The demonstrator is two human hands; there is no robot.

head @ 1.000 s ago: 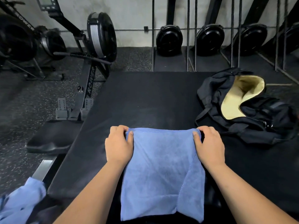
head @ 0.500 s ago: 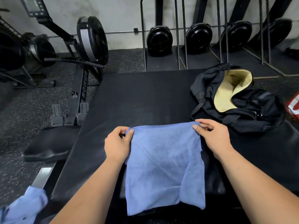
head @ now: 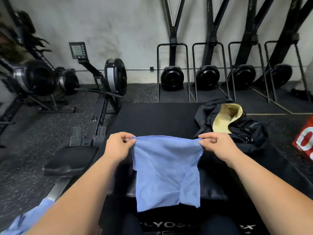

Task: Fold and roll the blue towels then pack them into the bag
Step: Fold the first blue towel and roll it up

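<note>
Gym room: white plaster wall (head: pixel 118 22), dark speckled rubber floor (head: pixel 33 133). Black rowing machine with a grey-banded flywheel (head: pixel 115 77) on the left, its small monitor (head: pixel 77 50) up on an arm. Row of black upright machines with round flywheels (head: pixel 171 78) along the wall. Work surface is a black padded bench (head: pixel 152 119) with a matte top. Black fabric duffel bag with pale yellow lining (head: pixel 250 133) sits slumped at the bench's far right, mouth open. Blue terry towel (head: pixel 166 170) is above the near middle of the bench, held up by its two top corners. The left hand (head: pixel 117 146) pinches the left corner between thumb and fingers; the right hand (head: pixel 218 145) pinches the right corner the same way. Top edge sags slightly. The cloth hangs doubled, with a hemmed inner layer running diagonally at lower right and an uneven bottom edge past the bench's near edge. Can't tell whether the lower part touches the bench. Second light blue cloth (head: pixel 25 219) at bottom left is cut off by the frame and partly behind the left forearm. Red and white object (head: pixel 304 139) at the right edge is cropped, unidentifiable. Pale lettering (head: pixel 162 224) below the towel is blurred, unreadable.
</note>
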